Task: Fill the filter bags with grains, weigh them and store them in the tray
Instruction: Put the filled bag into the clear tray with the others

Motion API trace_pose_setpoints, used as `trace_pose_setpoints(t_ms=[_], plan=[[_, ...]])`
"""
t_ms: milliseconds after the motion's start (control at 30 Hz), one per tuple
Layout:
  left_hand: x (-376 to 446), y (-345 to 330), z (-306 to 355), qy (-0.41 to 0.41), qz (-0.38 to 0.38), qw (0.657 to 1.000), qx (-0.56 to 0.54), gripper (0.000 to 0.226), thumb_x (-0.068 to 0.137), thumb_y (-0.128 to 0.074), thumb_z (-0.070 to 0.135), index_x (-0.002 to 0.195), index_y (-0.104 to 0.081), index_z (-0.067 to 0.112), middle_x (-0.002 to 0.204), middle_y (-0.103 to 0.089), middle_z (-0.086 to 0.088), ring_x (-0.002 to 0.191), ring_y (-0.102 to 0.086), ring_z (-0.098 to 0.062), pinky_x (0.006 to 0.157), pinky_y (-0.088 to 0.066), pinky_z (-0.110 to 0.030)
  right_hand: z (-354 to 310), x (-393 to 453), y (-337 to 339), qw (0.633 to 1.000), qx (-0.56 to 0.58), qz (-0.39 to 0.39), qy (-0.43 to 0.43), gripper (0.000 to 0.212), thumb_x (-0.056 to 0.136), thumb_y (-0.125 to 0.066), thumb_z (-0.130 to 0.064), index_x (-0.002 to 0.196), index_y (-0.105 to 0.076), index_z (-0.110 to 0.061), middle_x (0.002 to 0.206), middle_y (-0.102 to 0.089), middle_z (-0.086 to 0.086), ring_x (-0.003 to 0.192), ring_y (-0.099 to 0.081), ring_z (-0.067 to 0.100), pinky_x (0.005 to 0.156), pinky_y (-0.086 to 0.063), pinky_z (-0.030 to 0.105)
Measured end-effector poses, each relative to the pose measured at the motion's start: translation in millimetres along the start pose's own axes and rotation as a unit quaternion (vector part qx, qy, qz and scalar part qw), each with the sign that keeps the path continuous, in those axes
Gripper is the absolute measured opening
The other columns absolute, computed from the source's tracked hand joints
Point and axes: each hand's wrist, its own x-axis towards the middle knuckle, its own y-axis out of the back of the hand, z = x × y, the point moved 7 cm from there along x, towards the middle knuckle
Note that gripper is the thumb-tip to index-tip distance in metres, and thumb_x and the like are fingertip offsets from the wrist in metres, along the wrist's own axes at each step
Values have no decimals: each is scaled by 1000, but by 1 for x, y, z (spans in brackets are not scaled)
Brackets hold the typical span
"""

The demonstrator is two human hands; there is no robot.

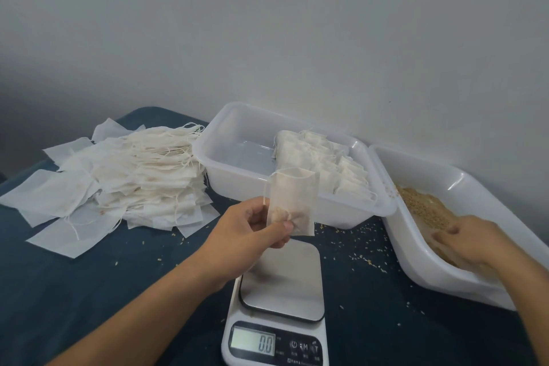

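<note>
Right now I have the left hand [261, 224] at frame centre, thumb and fingers pinching a bag [292, 202] near its bottom, upright above the scale [279, 303], which reads 0.0; only a little grain shows in its bottom, so filling is unfinished, I judge; the right hand [466, 241] at the right edge lies in the grain [427, 209] of the bin [463, 184], fingers loosely curled, whether holding grain I cannot tell; to do this well I would scoop small, bring the pinch over the bag mouth above the bin, not the table [74, 291], where spilt grains already lie; finished bags stand in the tray [237, 184] at upper centre; empties [127, 175] pile at left.
</note>
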Motion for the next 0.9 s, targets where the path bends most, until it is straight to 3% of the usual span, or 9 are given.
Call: trace_pose_setpoints(t_ms=[100, 200, 300, 367, 467, 533, 667, 800, 900], plan=[[1, 0, -1, 1, -2, 1000, 14, 20, 79, -77, 37, 97, -77, 29, 91, -78, -4, 83, -73, -14, 77, -56, -23, -17, -22, 31, 992, 44, 120, 23, 31, 98, -58, -43, 97, -72, -15, 98, -74, 3, 85, -64, 23, 78, -52, 36], [2, -1, -2, -4, -7, 999, 33, 18, 81, -77, 34, 98, -77, 29, 90, -78, -4, 82, -73, -15, 76, -56, -23, -56, -81, 72, 893, 316, 289, 140, 26, 94, -63, -48, 114, -70, -32, 98, -73, -16, 83, -67, 6, 75, -53, 30], [0, -3, 0, -13, -11, 999, 46, 19, 81, -77, 33, 100, -76, 30, 92, -77, -4, 83, -74, -16, 76, -57, -24, -135, -135, 65, 787, 521, 103, 314, 41, 84, -63, -66, 120, -67, -47, 112, -71, -20, 79, -68, 4, 67, -52, 15], [-1, -4, 3, -25, -20, 998, 53, 18, 83, -76, 31, 101, -75, 33, 93, -77, -4, 82, -73, -16, 76, -58, -25, -180, -159, 45, 771, 508, 28, 382, 46, 85, -61, -66, 128, -63, -47, 121, -69, -20, 82, -67, 10, 74, -56, 22], [-1, -5, 4, -43, -30, 996, 73, 21, 83, -75, 25, 105, -74, 25, 93, -76, -4, 81, -71, -15, 75, -57, -27, -207, -167, 26, 741, 548, 64, 383, 24, 89, -69, -51, 109, -73, -37, 100, -75, -9, 78, -66, 19, 72, -58, 35], [-1, -7, 4, -59, -31, 992, 109, 34, 81, -76, 26, 114, -70, 25, 100, -75, 2, 90, -71, -11, 80, -57, -29, -205, -165, 19, 716, 587, 98, 364, 6, 92, -75, -35, 97, -75, -32, 88, -76, -5, 79, -70, 16, 71, -58, 30], [-3, -10, 10, -120, -52, 978, 161, 59, 78, -78, 39, 132, -55, 30, 117, -69, 9, 108, -68, -16, 92, -55, -28, -198, -167, 8, 709, 606, 95, 348, 19, 88, -71, -44, 92, -75, -26, 84, -75, -1, 77, -70, 17, 70, -58, 32], [-4, -13, 13, -130, -59, 983, 119, 28, 83, -75, 38, 106, -69, 24, 97, -72, -1, 89, -69, -16, 80, -56, -29, -194, -173, -2, 731, 569, 64, 371, 11, 95, -75, -28, 90, -76, -19, 78, -73, 2, 71, -68, 21, 66, -56, 34], [-4, -14, 11, -118, -62, 985, 105, 8, 81, -73, 38, 83, -71, 30, 73, -64, 7, 68, -58, -9, 61, -50, -24, -193, -170, -9, 727, 583, 23, 362, 11, 96, -72, -20, 88, -75, -13, 75, -71, 7, 62, -64, 15, 55, -52, 28]])
